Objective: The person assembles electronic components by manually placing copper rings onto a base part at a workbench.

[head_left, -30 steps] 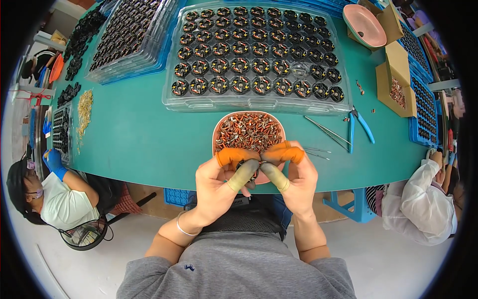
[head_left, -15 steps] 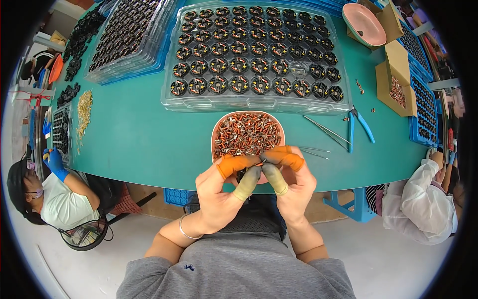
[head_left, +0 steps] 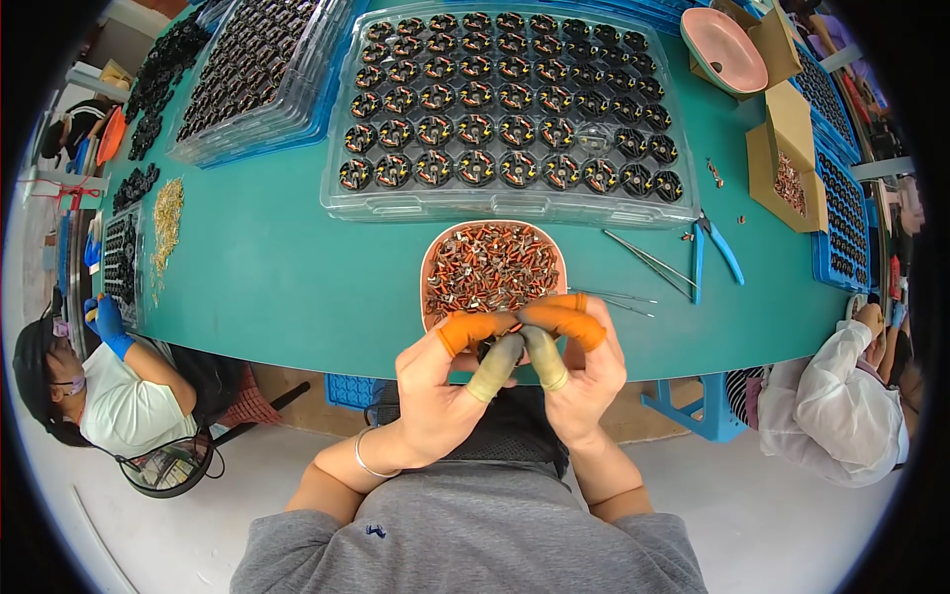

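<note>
Over the near table edge, my left hand (head_left: 442, 386) and my right hand (head_left: 582, 381) meet fingertip to fingertip, with orange and pale yellow finger cots on. Between the left thumb and forefinger sits a small black part (head_left: 485, 346), mostly hidden by the fingers. My right thumb and forefinger are pinched against it; a speck of orange shows there, too small to name. Just beyond, a pink bowl (head_left: 427, 287) holds many small orange-and-metal pieces (head_left: 492, 265). Farther off lies a clear plastic tray (head_left: 445, 210) with rows of black round parts (head_left: 475, 168) carrying coloured pieces.
Tweezers (head_left: 648, 259) and blue-handled pliers (head_left: 700, 262) lie right of the bowl, with another thin metal tool (head_left: 623, 297) nearer. Stacked trays (head_left: 247, 99) stand back left. Cardboard box (head_left: 809, 198) and pink basin (head_left: 700, 40) are at right. Co-workers sit at left (head_left: 139, 396) and right (head_left: 841, 396).
Both hands stay together over the edge, shifting slightly. My left thumb has tilted inward, and the black part is a little more covered. The table's things have not moved.
</note>
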A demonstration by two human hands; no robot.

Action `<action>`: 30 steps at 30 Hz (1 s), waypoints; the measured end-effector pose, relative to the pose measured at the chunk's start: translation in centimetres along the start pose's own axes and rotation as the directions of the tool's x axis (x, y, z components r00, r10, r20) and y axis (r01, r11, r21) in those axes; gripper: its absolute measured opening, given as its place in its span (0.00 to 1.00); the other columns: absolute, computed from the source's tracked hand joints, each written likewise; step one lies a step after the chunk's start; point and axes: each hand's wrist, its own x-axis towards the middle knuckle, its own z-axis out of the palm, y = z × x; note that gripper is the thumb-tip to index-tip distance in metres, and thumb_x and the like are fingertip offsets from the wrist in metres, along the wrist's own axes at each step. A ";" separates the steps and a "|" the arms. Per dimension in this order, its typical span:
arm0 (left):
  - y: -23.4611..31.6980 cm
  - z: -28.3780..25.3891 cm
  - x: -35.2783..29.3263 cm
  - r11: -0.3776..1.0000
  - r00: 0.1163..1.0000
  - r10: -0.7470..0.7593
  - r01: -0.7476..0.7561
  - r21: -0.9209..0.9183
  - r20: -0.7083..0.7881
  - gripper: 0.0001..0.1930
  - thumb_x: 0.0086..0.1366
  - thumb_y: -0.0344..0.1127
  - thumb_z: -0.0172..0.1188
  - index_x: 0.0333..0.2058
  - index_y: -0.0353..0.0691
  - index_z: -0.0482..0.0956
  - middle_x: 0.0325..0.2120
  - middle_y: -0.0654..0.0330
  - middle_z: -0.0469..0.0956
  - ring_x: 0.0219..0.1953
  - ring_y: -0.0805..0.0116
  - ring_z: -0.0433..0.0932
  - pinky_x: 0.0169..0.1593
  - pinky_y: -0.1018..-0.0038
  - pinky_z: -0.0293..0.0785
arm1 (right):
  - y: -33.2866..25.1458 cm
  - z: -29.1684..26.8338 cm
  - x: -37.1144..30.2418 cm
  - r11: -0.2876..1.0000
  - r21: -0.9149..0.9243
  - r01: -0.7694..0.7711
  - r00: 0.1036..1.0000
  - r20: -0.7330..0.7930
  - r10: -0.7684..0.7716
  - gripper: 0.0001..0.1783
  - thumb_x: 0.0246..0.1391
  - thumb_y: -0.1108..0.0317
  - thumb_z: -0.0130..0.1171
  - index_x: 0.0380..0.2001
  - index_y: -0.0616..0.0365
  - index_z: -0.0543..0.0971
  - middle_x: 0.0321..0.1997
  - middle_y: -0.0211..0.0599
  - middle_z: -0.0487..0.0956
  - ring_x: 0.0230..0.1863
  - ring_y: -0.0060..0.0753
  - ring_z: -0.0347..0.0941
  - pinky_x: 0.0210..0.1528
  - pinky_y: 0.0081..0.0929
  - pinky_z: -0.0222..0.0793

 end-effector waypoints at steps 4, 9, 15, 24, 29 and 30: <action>0.3 0.6 0.6 0.906 0.989 -0.066 0.114 -0.408 0.129 0.22 0.63 0.23 0.56 0.55 0.29 0.63 0.43 0.52 0.76 0.41 0.65 0.80 0.44 0.72 0.80 | 0.0 -0.8 0.5 0.969 0.146 -0.200 0.977 -0.043 0.209 0.06 0.52 0.80 0.55 0.35 0.66 0.75 0.39 0.38 0.72 0.34 0.23 0.68 0.34 0.18 0.66; -0.8 -0.8 0.9 0.997 0.981 0.027 -0.012 -0.080 0.190 0.33 0.62 0.21 0.56 0.62 0.31 0.50 0.46 0.51 0.74 0.44 0.61 0.79 0.44 0.71 0.80 | 0.1 -1.6 0.4 0.937 0.263 -0.231 0.973 0.082 0.217 0.09 0.50 0.79 0.58 0.37 0.65 0.75 0.40 0.36 0.70 0.40 0.25 0.68 0.42 0.22 0.66; -0.5 -0.4 0.6 0.997 0.994 0.024 -0.017 -0.070 0.107 0.29 0.57 0.16 0.58 0.56 0.30 0.59 0.54 0.46 0.67 0.48 0.60 0.76 0.47 0.70 0.79 | 0.0 -1.3 0.1 0.892 0.261 -0.369 0.929 0.141 0.343 0.10 0.49 0.78 0.61 0.38 0.62 0.77 0.42 0.35 0.70 0.40 0.25 0.67 0.43 0.21 0.64; -1.0 -1.0 0.7 0.978 0.980 0.136 -0.156 0.138 0.146 0.26 0.56 0.18 0.62 0.53 0.29 0.63 0.51 0.47 0.71 0.39 0.63 0.81 0.42 0.74 0.79 | -0.1 -1.0 0.5 0.962 0.139 -0.235 0.965 0.154 0.213 0.08 0.51 0.76 0.57 0.36 0.64 0.75 0.43 0.35 0.68 0.39 0.23 0.65 0.38 0.19 0.70; -1.0 -0.9 0.6 0.991 0.986 0.117 -0.124 0.051 0.119 0.25 0.55 0.16 0.61 0.51 0.30 0.64 0.47 0.46 0.73 0.39 0.63 0.81 0.42 0.74 0.79 | -0.3 -0.8 0.3 0.933 0.199 -0.299 0.950 0.156 0.271 0.08 0.51 0.78 0.57 0.36 0.63 0.75 0.42 0.35 0.68 0.37 0.22 0.64 0.38 0.19 0.68; -0.9 -0.8 0.7 0.991 0.986 0.117 -0.123 0.051 0.118 0.25 0.55 0.16 0.61 0.51 0.30 0.64 0.47 0.46 0.73 0.39 0.63 0.81 0.42 0.74 0.79 | -0.3 -0.8 0.3 0.933 0.198 -0.299 0.950 0.156 0.271 0.08 0.51 0.78 0.57 0.36 0.63 0.75 0.42 0.35 0.68 0.37 0.22 0.64 0.38 0.19 0.68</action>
